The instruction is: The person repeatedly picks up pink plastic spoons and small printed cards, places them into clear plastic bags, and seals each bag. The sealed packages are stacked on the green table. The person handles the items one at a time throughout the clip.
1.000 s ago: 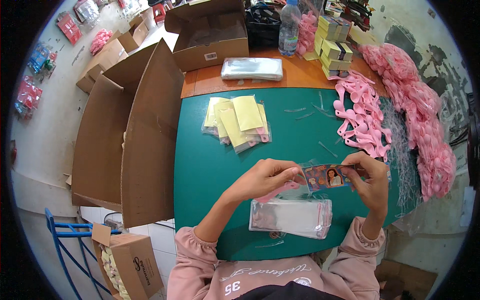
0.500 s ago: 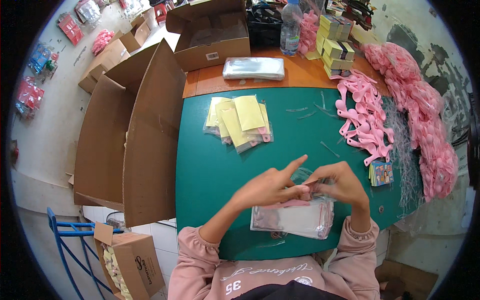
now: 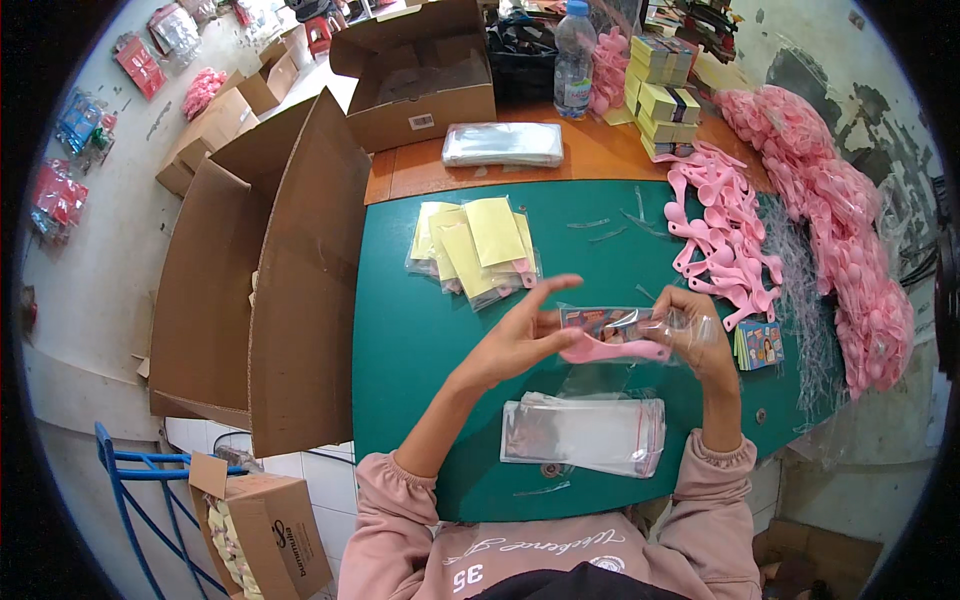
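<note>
Both hands hold a clear plastic bag above the green table, with a pink spoon-shaped piece and a printed card inside it. My left hand pinches the bag's left end, index finger raised. My right hand grips its right end. Below the hands a stack of empty clear bags lies flat on the table. A small pile of printed cards sits just right of my right hand.
Filled packets with yellow cards lie at the table's middle. Pink spoons are heaped at the right, more in bags beyond. An open large cardboard box stands at the left. A box, water bottle and clear bags stand behind.
A second ago the hands held a printed card by itself. They then dropped to the bag stack, and now they are raised with a bag holding the card and a pink spoon.
</note>
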Demonstrator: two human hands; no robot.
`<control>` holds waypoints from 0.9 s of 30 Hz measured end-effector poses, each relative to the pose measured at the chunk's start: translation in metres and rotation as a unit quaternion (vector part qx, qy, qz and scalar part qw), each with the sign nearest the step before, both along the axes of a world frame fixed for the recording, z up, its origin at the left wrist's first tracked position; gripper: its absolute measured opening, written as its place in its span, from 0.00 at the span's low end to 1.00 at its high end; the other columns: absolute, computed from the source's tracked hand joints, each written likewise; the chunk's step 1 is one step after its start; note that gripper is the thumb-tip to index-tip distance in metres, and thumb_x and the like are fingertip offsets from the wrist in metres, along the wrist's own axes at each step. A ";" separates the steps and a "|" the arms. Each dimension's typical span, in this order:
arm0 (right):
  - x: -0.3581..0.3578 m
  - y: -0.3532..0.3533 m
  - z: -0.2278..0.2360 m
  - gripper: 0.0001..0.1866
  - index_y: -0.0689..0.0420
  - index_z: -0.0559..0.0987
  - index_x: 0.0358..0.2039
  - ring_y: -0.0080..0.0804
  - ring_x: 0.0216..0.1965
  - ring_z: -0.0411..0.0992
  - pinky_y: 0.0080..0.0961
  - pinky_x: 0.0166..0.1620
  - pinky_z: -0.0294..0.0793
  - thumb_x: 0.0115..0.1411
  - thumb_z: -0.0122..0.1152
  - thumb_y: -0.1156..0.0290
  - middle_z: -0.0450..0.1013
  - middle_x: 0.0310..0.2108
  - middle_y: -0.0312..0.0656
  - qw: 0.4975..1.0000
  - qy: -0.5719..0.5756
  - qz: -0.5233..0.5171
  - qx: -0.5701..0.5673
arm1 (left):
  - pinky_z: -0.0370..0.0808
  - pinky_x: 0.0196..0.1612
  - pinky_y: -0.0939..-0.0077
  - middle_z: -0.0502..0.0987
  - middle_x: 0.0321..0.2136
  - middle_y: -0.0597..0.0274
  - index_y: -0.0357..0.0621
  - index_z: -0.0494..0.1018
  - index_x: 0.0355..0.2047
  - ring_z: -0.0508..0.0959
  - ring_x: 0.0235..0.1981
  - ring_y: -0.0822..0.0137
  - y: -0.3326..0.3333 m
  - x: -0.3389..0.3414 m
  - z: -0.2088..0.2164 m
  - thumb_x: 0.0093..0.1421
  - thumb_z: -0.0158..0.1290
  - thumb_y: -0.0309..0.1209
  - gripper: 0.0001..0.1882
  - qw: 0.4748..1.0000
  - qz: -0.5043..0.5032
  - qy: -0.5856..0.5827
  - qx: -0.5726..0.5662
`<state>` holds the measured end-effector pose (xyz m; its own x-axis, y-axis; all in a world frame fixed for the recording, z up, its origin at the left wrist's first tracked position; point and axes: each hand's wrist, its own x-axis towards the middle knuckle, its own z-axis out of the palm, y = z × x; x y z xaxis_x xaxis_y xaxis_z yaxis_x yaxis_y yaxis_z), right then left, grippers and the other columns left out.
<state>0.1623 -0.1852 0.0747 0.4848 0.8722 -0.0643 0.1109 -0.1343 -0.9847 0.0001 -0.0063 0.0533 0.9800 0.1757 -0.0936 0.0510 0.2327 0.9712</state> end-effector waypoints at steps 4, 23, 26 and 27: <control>-0.002 0.013 0.001 0.11 0.63 0.74 0.29 0.17 0.24 0.68 0.17 0.27 0.67 0.45 0.63 0.73 0.71 0.22 0.37 0.979 -0.172 -0.113 0.008 | 0.72 0.43 0.74 0.72 0.38 0.51 0.45 0.50 0.57 0.74 0.39 0.68 -0.019 0.004 -0.026 0.60 0.48 0.32 0.27 0.942 0.211 -0.016 0.259; -0.046 0.032 -0.034 0.09 0.59 0.69 0.29 0.42 0.33 0.66 0.34 0.37 0.66 0.47 0.58 0.73 0.65 0.30 0.45 0.929 -0.333 0.148 -0.070 | 0.73 0.46 0.69 0.72 0.40 0.47 0.47 0.42 0.59 0.74 0.43 0.63 -0.032 -0.017 -0.041 0.64 0.37 0.28 0.26 0.991 0.052 0.111 -0.061; -0.046 0.032 -0.032 0.09 0.59 0.68 0.27 0.43 0.32 0.66 0.34 0.36 0.65 0.47 0.58 0.73 0.65 0.28 0.45 0.936 -0.310 0.157 -0.063 | 0.74 0.43 0.70 0.75 0.36 0.50 0.47 0.46 0.59 0.75 0.42 0.65 -0.034 -0.017 -0.038 0.64 0.37 0.29 0.24 0.990 0.065 0.125 0.022; -0.046 0.032 -0.031 0.09 0.59 0.68 0.27 0.43 0.32 0.66 0.34 0.36 0.65 0.47 0.58 0.73 0.65 0.28 0.45 0.936 -0.309 0.156 -0.063 | 0.74 0.42 0.71 0.75 0.33 0.51 0.46 0.48 0.58 0.75 0.41 0.66 -0.034 -0.017 -0.037 0.64 0.38 0.30 0.23 0.987 0.068 0.125 0.071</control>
